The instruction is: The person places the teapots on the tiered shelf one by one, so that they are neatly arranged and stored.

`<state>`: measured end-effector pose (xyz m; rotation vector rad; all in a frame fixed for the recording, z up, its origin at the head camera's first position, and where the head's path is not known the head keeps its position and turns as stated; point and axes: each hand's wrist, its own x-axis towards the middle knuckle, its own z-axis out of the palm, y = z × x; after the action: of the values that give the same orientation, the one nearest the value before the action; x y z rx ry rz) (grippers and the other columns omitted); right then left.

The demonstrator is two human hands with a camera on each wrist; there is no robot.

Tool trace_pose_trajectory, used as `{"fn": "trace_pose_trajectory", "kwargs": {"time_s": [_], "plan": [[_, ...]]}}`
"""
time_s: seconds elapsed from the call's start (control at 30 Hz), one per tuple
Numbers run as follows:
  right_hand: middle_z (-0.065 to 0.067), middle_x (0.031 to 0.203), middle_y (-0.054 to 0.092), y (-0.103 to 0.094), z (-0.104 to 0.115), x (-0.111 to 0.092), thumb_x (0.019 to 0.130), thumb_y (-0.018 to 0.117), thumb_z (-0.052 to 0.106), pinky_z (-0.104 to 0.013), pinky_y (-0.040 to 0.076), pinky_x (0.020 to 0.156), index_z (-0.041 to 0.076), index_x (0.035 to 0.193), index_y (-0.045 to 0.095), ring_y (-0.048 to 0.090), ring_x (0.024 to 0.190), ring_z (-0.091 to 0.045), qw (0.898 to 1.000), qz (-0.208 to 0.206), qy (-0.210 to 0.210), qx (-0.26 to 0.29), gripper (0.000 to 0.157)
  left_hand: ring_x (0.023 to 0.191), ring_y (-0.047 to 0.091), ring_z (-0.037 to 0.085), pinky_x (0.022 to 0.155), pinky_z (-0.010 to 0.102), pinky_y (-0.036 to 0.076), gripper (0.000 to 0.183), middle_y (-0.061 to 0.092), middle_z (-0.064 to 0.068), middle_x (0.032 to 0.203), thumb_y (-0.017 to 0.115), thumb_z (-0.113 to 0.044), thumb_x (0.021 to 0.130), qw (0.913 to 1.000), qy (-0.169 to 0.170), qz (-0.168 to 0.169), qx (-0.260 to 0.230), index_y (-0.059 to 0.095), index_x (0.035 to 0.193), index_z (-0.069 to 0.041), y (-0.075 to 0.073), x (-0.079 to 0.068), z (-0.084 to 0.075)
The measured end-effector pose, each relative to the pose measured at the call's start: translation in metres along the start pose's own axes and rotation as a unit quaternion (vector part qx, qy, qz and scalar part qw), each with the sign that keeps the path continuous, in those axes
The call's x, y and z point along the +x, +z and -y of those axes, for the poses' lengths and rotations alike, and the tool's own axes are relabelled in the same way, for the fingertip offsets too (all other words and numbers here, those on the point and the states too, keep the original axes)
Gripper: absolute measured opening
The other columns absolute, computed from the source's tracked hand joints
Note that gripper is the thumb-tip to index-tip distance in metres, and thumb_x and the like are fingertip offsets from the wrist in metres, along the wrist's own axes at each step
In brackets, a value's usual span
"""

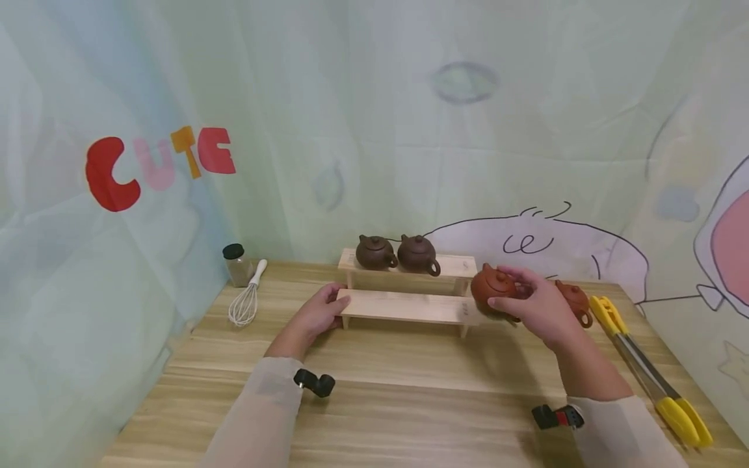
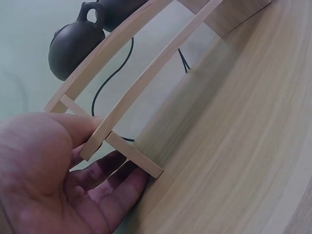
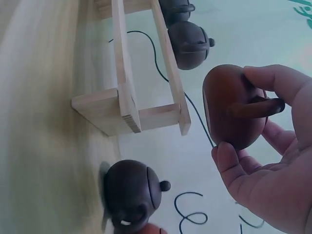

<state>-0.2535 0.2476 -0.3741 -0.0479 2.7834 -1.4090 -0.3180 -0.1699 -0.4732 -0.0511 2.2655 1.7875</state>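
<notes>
A two-step wooden stand (image 1: 404,307) stands on the table. My left hand (image 1: 318,312) grips the left end of its lower step, thumb at the board and fingers beside the leg (image 2: 134,154). Two dark brown teapots (image 1: 375,252) sit side by side on the upper step. My right hand (image 1: 541,309) holds a reddish-brown clay teapot (image 1: 490,289) around its body, raised by the stand's right end. In the right wrist view its handle (image 3: 256,107) points toward the palm. Another reddish teapot (image 1: 576,299) rests on the table behind that hand, near a dark teapot (image 3: 129,190).
Yellow-handled tongs (image 1: 649,370) lie along the table's right side. On the left are a white whisk (image 1: 244,302) and a black-lidded jar (image 1: 236,266). A printed cloth backdrop (image 1: 374,130) hangs behind the wooden table (image 1: 374,416).
</notes>
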Motion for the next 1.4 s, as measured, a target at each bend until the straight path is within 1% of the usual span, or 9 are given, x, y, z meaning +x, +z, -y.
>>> {"fn": "trace_pose_trajectory", "kwargs": {"time_s": [0.17, 0.33, 0.4, 0.57, 0.77, 0.9, 1.1, 1.27, 1.4], "plan": [[-0.021, 0.146, 0.062, 0.005, 0.018, 0.027, 0.091, 0.085, 0.037, -0.040, 0.058, 0.097, 0.023, 0.157, 0.052, 0.060, 0.132, -0.038, 1.000, 0.018, -0.014, -0.009, 0.076, 0.147, 0.053, 0.044, 0.119, 0.060, 0.048, 0.049, 0.039, 0.024, 0.168, 0.053, -0.022, 0.114, 0.9999, 0.003, -0.001, -0.010, 0.040, 0.158, -0.007, -0.002, 0.000, 0.003], [-0.018, 0.144, 0.065, 0.012, 0.035, 0.052, 0.091, 0.085, 0.037, -0.049, 0.054, 0.104, 0.027, 0.157, 0.053, 0.062, 0.130, -0.037, 0.999, 0.028, -0.010, -0.036, 0.074, 0.147, 0.053, 0.045, 0.119, 0.061, 0.048, 0.049, 0.040, 0.025, 0.167, 0.052, -0.022, 0.114, 0.9999, 0.007, 0.002, -0.014, 0.039, 0.159, -0.006, -0.003, 0.000, 0.005], [-0.018, 0.144, 0.064, 0.015, 0.039, 0.059, 0.092, 0.084, 0.036, -0.049, 0.053, 0.105, 0.027, 0.158, 0.052, 0.063, 0.129, -0.036, 0.999, 0.034, -0.007, -0.042, 0.074, 0.146, 0.053, 0.045, 0.118, 0.061, 0.048, 0.049, 0.040, 0.025, 0.167, 0.052, -0.022, 0.114, 0.9999, 0.008, 0.003, -0.014, 0.039, 0.159, -0.006, -0.003, 0.000, 0.005], [-0.016, 0.151, 0.060, 0.021, 0.044, 0.076, 0.095, 0.081, 0.030, -0.048, 0.053, 0.106, 0.021, 0.161, 0.048, 0.060, 0.132, -0.036, 0.998, 0.045, -0.018, -0.037, 0.074, 0.147, 0.053, 0.045, 0.118, 0.060, 0.049, 0.050, 0.038, 0.025, 0.168, 0.052, -0.022, 0.114, 0.9999, 0.003, 0.002, -0.010, 0.038, 0.160, -0.007, -0.002, -0.001, 0.003], [-0.016, 0.159, 0.054, 0.030, 0.045, 0.087, 0.099, 0.077, 0.026, -0.054, 0.049, 0.116, 0.017, 0.163, 0.045, 0.054, 0.141, -0.038, 0.998, 0.050, -0.021, -0.023, 0.072, 0.148, 0.052, 0.044, 0.119, 0.060, 0.048, 0.051, 0.037, 0.024, 0.169, 0.053, -0.023, 0.114, 1.0000, 0.001, 0.002, -0.007, 0.038, 0.160, -0.007, 0.000, 0.001, 0.002], [-0.018, 0.159, 0.053, 0.031, 0.045, 0.091, 0.100, 0.075, 0.025, -0.057, 0.044, 0.121, 0.017, 0.163, 0.045, 0.052, 0.144, -0.040, 0.998, 0.049, -0.019, -0.024, 0.070, 0.148, 0.052, 0.044, 0.118, 0.060, 0.049, 0.052, 0.037, 0.024, 0.170, 0.054, -0.024, 0.114, 1.0000, 0.003, 0.001, -0.001, 0.038, 0.160, -0.008, 0.000, 0.002, 0.002], [-0.018, 0.164, 0.048, 0.032, 0.041, 0.087, 0.101, 0.074, 0.029, -0.059, 0.043, 0.123, 0.018, 0.166, 0.039, 0.050, 0.148, -0.041, 0.999, 0.042, -0.021, -0.024, 0.075, 0.149, 0.051, 0.044, 0.119, 0.060, 0.048, 0.051, 0.037, 0.024, 0.170, 0.053, -0.023, 0.114, 1.0000, 0.006, -0.002, 0.003, 0.038, 0.160, -0.008, 0.000, 0.003, 0.000], [-0.011, 0.175, 0.036, 0.032, 0.035, 0.073, 0.102, 0.072, 0.042, -0.063, 0.038, 0.126, 0.022, 0.168, 0.037, 0.039, 0.159, -0.040, 1.000, 0.011, -0.016, -0.016, 0.077, 0.149, 0.050, 0.045, 0.119, 0.060, 0.048, 0.051, 0.037, 0.025, 0.169, 0.052, -0.022, 0.114, 0.9999, 0.011, 0.004, -0.001, 0.037, 0.160, -0.006, 0.001, 0.003, 0.001], [-0.015, 0.173, 0.037, 0.027, 0.024, 0.054, 0.104, 0.069, 0.044, -0.064, 0.039, 0.125, 0.019, 0.165, 0.040, 0.038, 0.159, -0.042, 1.000, -0.012, -0.019, -0.002, 0.072, 0.148, 0.051, 0.045, 0.118, 0.060, 0.049, 0.050, 0.038, 0.025, 0.169, 0.051, -0.021, 0.115, 0.9999, 0.014, 0.004, -0.002, 0.037, 0.160, -0.005, 0.002, 0.003, 0.001]]}}
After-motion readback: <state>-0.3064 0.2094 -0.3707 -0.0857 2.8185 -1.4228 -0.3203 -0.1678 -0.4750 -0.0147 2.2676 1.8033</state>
